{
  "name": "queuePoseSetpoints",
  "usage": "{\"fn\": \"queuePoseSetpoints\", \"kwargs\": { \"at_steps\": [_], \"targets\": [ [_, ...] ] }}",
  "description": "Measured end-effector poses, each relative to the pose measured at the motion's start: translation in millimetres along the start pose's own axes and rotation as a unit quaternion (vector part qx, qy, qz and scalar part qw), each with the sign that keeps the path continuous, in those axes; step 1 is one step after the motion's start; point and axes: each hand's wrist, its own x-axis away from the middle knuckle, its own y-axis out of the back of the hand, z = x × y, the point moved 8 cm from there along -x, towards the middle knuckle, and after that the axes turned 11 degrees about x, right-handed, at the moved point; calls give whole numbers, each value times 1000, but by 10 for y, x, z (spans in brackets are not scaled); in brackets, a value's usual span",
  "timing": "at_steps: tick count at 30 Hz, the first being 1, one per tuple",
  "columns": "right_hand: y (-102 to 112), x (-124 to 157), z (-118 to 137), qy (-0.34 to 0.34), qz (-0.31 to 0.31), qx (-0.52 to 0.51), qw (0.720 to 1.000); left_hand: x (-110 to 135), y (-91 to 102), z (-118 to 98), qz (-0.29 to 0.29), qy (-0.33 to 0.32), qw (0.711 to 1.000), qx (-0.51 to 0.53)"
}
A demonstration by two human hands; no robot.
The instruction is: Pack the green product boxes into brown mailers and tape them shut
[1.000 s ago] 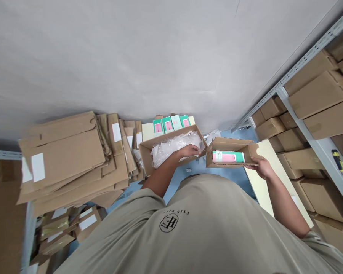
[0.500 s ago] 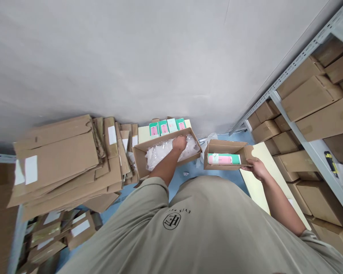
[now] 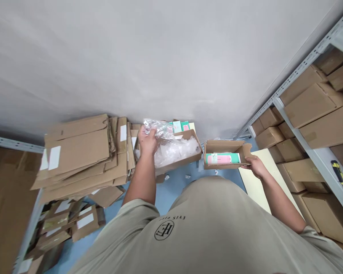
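Note:
My left hand (image 3: 148,141) is closed on a piece of clear plastic wrap (image 3: 160,128), raised over the left end of an open cardboard box (image 3: 167,167). White and clear plastic packing (image 3: 175,152) fills that box. With my right hand (image 3: 255,166) I grip the right end of a smaller open cardboard box (image 3: 225,145), fingers around its edge. Inside the smaller box lies a pink and green product box (image 3: 221,158) on its side. Behind the packing box stand several green and pink product boxes (image 3: 185,126), partly hidden by the wrap.
Flattened cardboard boxes (image 3: 77,148) are stacked at left, with more cartons (image 3: 82,222) below. A metal rack (image 3: 303,139) at right holds many cardboard boxes. A pale board (image 3: 270,175) lies beside my right forearm. Scraps (image 3: 188,176) are on the blue floor.
My left hand has come up out of the packing box and moved left, lifting clear plastic wrap. My right hand keeps holding the smaller box in nearly the same place.

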Motion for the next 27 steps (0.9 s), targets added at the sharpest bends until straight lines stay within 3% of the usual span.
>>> {"fn": "queuePoseSetpoints", "kwargs": {
  "at_steps": [3,5,6,8,11,13,15,18,21,23,24,25,27],
  "targets": [
    [-121,-74,152,20,15,15,1000,115,79,-496,-28,-34,996,81],
    [-211,-118,245,38,23,32,998,322,-48,-854,14,-71,995,63],
    [-258,-139,282,46,26,41,998,469,-205,-1010,66,-87,993,37],
    [-349,-174,329,55,28,59,996,864,-693,-1224,224,-115,967,-45],
    [-475,-201,352,64,32,83,994,1572,-1484,-1210,464,-124,861,-171],
    [-551,-197,339,70,42,104,991,1871,-1794,-1128,520,-132,810,-236],
    [-606,-175,310,75,50,125,988,2036,-1919,-1087,540,-147,783,-272],
    [-627,-119,236,73,53,142,986,2088,-1760,-1161,544,-157,794,-222],
    [-596,-39,143,61,66,134,987,1750,-1237,-1134,449,-120,876,-129],
    [-527,10,88,54,62,118,990,1331,-767,-849,314,-62,937,-136],
    [-481,29,62,50,55,110,991,1130,-553,-638,254,-31,953,-163],
    [-431,43,38,47,46,104,992,951,-381,-400,210,-2,957,-201],
    [-346,60,-6,43,33,98,994,675,-168,114,169,67,936,-301]
  ]
}}
